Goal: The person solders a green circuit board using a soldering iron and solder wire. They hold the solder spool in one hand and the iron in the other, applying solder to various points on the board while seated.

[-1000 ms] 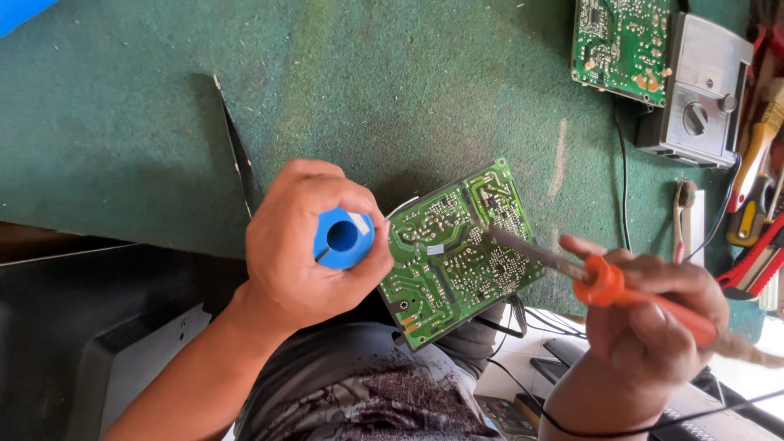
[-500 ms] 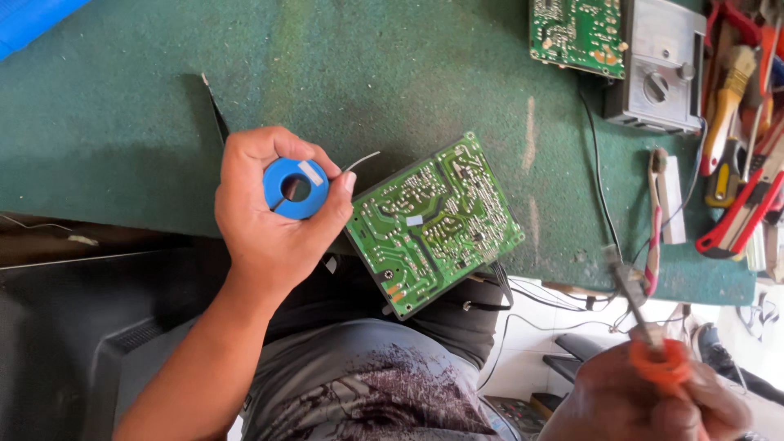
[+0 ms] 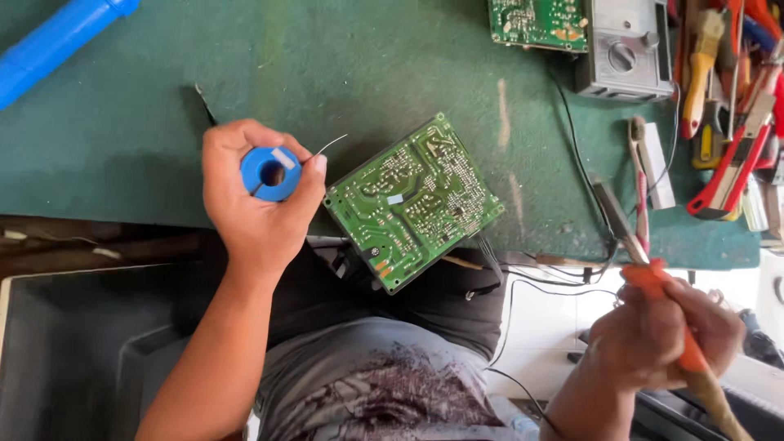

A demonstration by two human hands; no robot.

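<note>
Our left hand [image 3: 249,200] is wrapped around a small blue spool [image 3: 270,173] of solder, thumb and fingers closed on its rim. A thin strand of wire [image 3: 329,145] sticks out from the spool toward the right, its tip in the air just short of the board. Our right hand [image 3: 657,335] is clenched around the orange handle of a soldering iron [image 3: 633,241], low at the right and off the edge of the bench. The iron's dark tip points up and left, well apart from the board.

Between our hands lies a green circuit board [image 3: 412,202], tilted, solder side up, hanging partly over the near edge of the green mat [image 3: 163,139] above our lap. Black leads trail from under it to the right.

To do this well, we judge that the board wants steadying, since part of it overhangs the bench. The iron tip should meet the joint first, then the wire should touch the joint rather than the tip. The strand looks short, so we would feed out a little more to keep our fingers away from the heat.

Farther out, a second board [image 3: 539,23] and a grey meter [image 3: 625,49] sit at the top, with a heap of tools [image 3: 735,106] at the far right. A blue tube [image 3: 57,41] lies top left.
</note>
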